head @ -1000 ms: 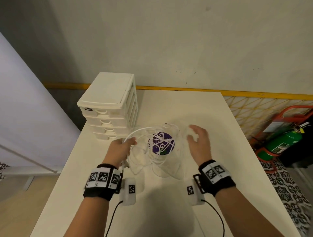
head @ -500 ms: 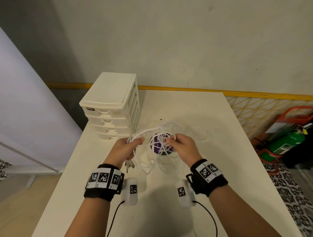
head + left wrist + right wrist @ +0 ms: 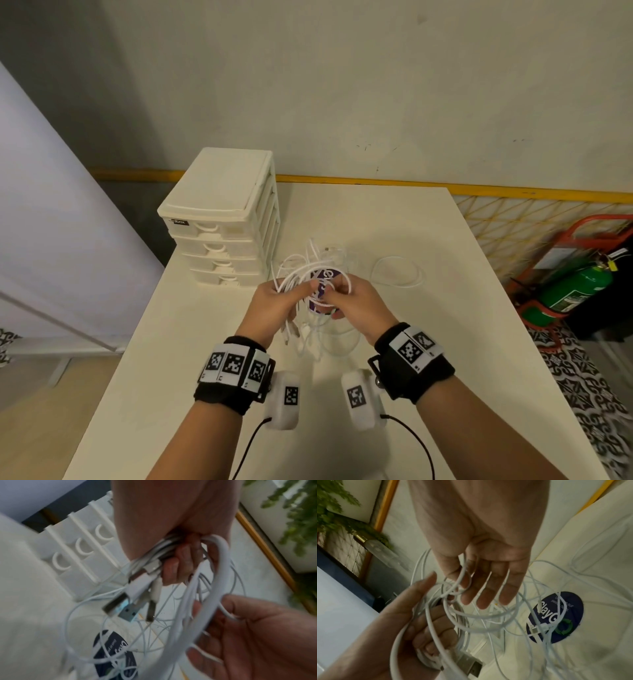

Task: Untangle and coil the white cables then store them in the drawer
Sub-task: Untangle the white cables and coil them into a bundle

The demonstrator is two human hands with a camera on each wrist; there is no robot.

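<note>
Where wall meets floor, white table [image 3: 411, 222] stands.

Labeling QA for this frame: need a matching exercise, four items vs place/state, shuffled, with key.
Items:
1. left hand
2. drawer unit
3. purple sticker
4. extinguisher

Place or state:
A. on the floor, right of the table
B. flat on the tabletop under the cables
C. grips a bundle of cable ends with USB plugs
D. at the table's far left, all drawers closed

Pairs: 1-C, 2-D, 3-B, 4-A
</note>
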